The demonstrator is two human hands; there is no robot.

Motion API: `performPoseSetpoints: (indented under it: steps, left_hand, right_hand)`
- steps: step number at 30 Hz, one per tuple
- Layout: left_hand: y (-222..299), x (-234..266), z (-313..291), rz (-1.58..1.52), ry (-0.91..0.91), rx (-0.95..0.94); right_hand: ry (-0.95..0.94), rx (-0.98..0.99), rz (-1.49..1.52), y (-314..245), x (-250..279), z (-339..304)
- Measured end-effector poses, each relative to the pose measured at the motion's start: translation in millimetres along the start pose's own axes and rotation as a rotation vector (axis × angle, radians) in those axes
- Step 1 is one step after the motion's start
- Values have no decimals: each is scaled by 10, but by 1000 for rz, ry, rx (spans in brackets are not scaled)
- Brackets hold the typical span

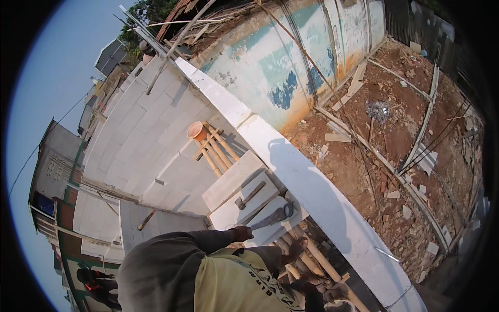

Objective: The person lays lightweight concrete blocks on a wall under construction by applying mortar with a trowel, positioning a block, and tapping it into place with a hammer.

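Note:
My left hand (241,234), at the end of a grey sleeve, is closed at the narrow end of a grey tapered tool that looks like a hand saw (269,217). The saw's dark, looped wide end points away to the right. It lies over a pale board (228,214). Beside it on the board are a hammer-like tool (250,195) and a long dark strip (260,207). My right hand (294,250) is in shadow near the bamboo poles (319,257); its fingers are too dark to make out.
A long white wall top (312,179) runs diagonally past my right side. Beyond it lies rubble-strewn earth (384,156). An orange bucket (196,130) stands by a bamboo scaffold (218,151). Pale block walls (135,125) rise to the left. Another person (96,286) is at lower left.

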State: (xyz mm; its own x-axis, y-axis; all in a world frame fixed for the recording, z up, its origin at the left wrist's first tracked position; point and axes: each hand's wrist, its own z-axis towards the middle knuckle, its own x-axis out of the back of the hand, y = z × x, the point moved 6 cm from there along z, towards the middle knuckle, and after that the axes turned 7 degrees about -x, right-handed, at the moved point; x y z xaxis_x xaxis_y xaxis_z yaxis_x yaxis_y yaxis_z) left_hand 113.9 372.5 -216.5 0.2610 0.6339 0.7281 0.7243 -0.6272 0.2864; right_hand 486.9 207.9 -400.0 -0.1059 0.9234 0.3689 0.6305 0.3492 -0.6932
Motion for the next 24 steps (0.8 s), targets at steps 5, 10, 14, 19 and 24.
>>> performPoseSetpoints:
  steps: [5, 10, 14, 19, 24]
  left_hand:
    - [105, 20, 65, -262, 104, 133]
    - [338, 197, 63, -418, 205, 73]
    - [220, -90, 3, -275, 185, 97]
    - [182, -523, 142, -127, 71, -1]
    - [242, -231, 152, -209, 148, -54]
  right_hand:
    - [61, -266, 60, -131, 344, 91]
    - [90, -314, 63, -54, 579, 42]
    - [91, -319, 45, -41, 706, 73]
    - [108, -343, 59, -100, 760, -15]
    - [144, -368, 85, 18, 641, -23]
